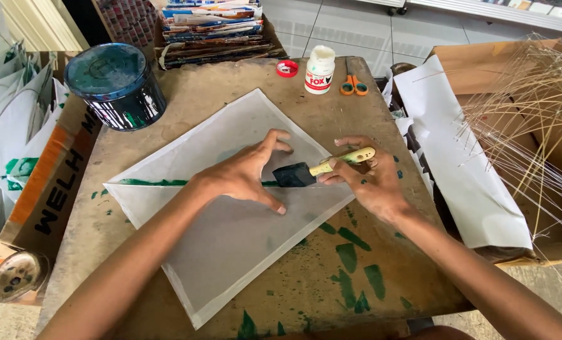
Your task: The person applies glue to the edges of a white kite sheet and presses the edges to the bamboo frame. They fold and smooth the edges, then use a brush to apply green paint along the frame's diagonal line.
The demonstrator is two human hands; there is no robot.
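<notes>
At the desk's far left corner stands one dark paint tin, lid on, streaked with white and green. One sheet of translucent white paper lies turned like a diamond across the middle of the desk, its near corner close to the front edge, with one green painted line running across it from its left corner. The left hand lies flat on the sheet, fingers spread, pressing it down and gripping nothing. Just right of it, touching the paper on the green line, is one foam brush with a black head and a pale handle; the right hand has its fingers closed around that handle. Along the far edge sit one red cap, one white glue bottle and one pair of orange-handled scissors. Several green smears mark the bare desk near the front right corner.
</notes>
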